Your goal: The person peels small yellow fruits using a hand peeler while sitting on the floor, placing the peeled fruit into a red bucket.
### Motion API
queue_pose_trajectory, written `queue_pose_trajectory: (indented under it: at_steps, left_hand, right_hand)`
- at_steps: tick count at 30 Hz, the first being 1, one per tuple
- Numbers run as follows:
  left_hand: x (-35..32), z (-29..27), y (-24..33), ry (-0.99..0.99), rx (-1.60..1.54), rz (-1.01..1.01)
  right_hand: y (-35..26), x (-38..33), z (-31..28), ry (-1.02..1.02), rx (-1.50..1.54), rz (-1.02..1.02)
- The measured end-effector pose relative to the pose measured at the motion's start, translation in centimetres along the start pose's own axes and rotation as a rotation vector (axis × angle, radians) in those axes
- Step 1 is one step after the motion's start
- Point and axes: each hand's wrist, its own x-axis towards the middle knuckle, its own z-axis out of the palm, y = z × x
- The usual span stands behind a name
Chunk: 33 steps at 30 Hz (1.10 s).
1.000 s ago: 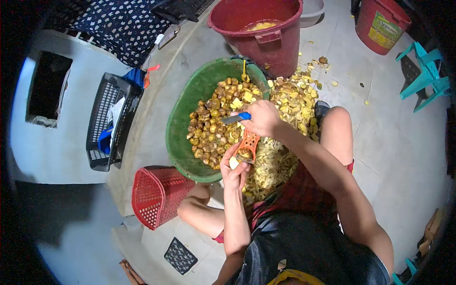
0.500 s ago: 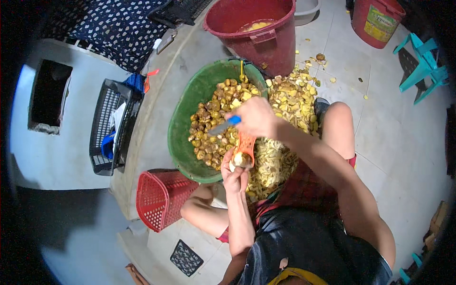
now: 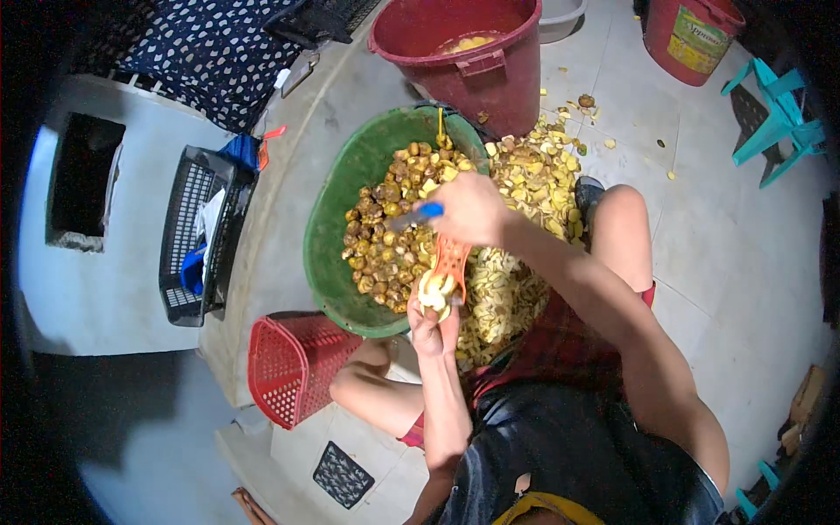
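Note:
Pale, thick-cut flesh of a round fruit or tuber [image 3: 437, 290] shows in my left hand [image 3: 429, 331], whose fingers close around it from below. My right hand [image 3: 472, 208] grips an orange peeler [image 3: 451, 255], its lower end against that piece. From the same fist a blue-handled knife [image 3: 429, 211] sticks out to the left, its blade blurred. Beneath both hands stands a green tub [image 3: 328, 262] with many small brown and yellow round pieces [image 3: 376, 206]. Pale slices and peelings [image 3: 507, 297] lie heaped beside it, near my lap.
A large red bucket [image 3: 516, 87] stands beyond the tub, with yellow pieces in it. A red perforated basket [image 3: 280, 367] is at the left, near a black crate [image 3: 181, 254]. Farther right are another red bucket [image 3: 674, 57] and a teal stool [image 3: 774, 122].
The piece in my left hand showed brown skin beside the peeler; now mostly pale, layered flesh shows there. Both hands have stayed nearly in place.

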Motion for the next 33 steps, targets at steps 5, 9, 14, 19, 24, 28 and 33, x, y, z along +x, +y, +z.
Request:
queue_pose_trajectory:
  at_steps: [5,9,14,19,24,28,33]
  left_hand:
    - [-0.6,1.8,0.6,-0.023,-0.001,0.003]
    - [-0.3,0.9,0.8,0.005,0.124,0.089]
    - [-0.8,1.1,0.8,-0.018,0.03,0.034]
    - [-0.5,1.0,0.6,-0.091,0.147,0.064]
    - [-0.7,1.9,0.8,-0.057,0.14,0.042]
    - [-1.3,0.9,0.5,-0.071,0.266,0.062]
    - [-1.1,2.5,0.9,0.001,0.055,-0.001]
  right_hand:
    - [2.8,1.7,-1.2,-0.099,-0.069,0.267]
    - [-2.9,-0.1,-2.1,-0.21,-0.109,0.03]
    - [2.6,1.2,-1.6,-0.059,0.017,0.227]
    - [-0.8,-0.6,-0.8,-0.002,-0.099,-0.062]
    - [1.6,0.3,-0.3,0.012,-0.029,0.065]
    - [2.3,0.4,-0.3,0.046,-0.103,-0.01]
    - [1.8,0.2,-0.8,0.007,0.053,0.053]
